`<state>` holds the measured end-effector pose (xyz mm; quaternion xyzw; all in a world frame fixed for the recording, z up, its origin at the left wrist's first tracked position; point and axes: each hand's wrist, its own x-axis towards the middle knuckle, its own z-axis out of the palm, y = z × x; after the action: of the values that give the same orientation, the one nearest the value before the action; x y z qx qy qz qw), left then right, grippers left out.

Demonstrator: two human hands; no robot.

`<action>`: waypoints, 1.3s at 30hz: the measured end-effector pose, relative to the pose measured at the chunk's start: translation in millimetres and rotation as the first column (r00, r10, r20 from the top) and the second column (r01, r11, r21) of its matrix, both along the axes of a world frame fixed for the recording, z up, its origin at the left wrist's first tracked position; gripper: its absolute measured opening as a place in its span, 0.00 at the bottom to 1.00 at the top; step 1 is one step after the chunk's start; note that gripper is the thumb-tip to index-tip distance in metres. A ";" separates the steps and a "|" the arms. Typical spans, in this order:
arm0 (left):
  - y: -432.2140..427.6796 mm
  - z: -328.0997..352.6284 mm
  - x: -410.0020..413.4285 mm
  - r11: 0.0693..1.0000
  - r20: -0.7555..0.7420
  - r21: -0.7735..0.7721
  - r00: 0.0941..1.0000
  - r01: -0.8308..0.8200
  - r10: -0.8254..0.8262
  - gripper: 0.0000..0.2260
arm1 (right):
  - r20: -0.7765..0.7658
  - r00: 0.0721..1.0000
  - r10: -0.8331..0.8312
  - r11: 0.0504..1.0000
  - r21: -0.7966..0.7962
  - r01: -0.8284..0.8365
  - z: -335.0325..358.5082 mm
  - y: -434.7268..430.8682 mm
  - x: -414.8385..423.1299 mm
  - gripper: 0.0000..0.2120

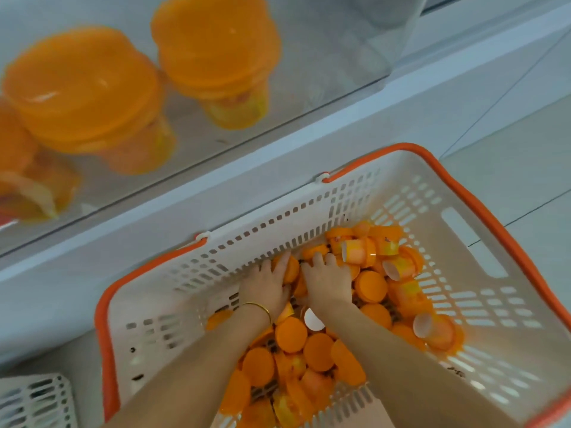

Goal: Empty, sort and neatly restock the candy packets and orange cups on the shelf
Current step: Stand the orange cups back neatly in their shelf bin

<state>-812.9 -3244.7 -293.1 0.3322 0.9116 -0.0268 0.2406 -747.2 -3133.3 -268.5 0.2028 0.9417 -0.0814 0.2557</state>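
White perforated plastic basket (pixel 482 242) with orange rim, set on the pale tiled floor (pixel 525 118), touching the base of the white shelf (pixel 278 162). Inside it, a loose heap of small round orange plastic cups (pixel 370 285) with flat orange lids. Some upright, many tipped, a few showing white undersides.

Left hand (pixel 267 284), thin gold bangle (pixel 258 307) at the wrist, palm down in the heap close to the basket's far wall. Fingers stretched over one lidded cup (pixel 292 270) lying between the two hands and touching it. Grasp not confirmable, fingertips hidden.

Right hand (pixel 327 279) just beside the left, palm down on the heap, knuckles bent, fingertips sunk among the cups. Clenched on a cup or merely pressing: cannot tell.

On the shelf, behind a clear front panel (pixel 309 72), blurred stacks of orange cups (pixel 83 88), well apart from both hands. Corner of a second white perforated basket (pixel 37 403) at lower left.
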 end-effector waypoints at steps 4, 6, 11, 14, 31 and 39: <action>5.5 -0.5 3.9 0.998 -0.002 0.014 0.998 -0.058 0.058 0.31 | -0.092 0.995 -0.025 1.000 -0.010 0.025 1.3 4.2 12.2 0.18; 4.1 -1.9 4.9 0.995 0.021 0.046 0.996 -0.093 0.092 0.31 | -0.127 0.989 -0.079 0.997 -0.036 0.075 4.4 8.4 22.6 0.21; 1.4 -6.6 5.1 0.963 0.236 0.158 0.955 -0.219 0.178 0.32 | -0.172 0.917 -0.361 0.922 -0.214 0.322 18.5 24.3 43.1 0.34; 0.8 -9.6 4.3 0.934 0.324 0.218 0.923 -0.285 0.206 0.32 | -0.147 0.811 -0.566 0.789 -0.381 0.481 26.1 32.0 50.9 0.36; -13.6 170.3 19.8 0.377 0.993 -0.015 -0.058 -0.926 -0.103 0.33 | 0.080 0.627 -0.775 0.082 -0.971 0.226 158.8 45.2 91.5 0.30; -12.0 320.9 25.8 0.438 0.951 0.289 0.309 -0.852 -0.026 0.17 | -0.229 0.674 -0.702 0.171 -0.973 -0.153 295.0 37.9 89.1 0.40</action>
<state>-787.1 -3256.7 27.7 0.0689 0.6123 0.6190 0.4870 -658.1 -3095.4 26.5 0.1431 0.6397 -0.7536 -0.0477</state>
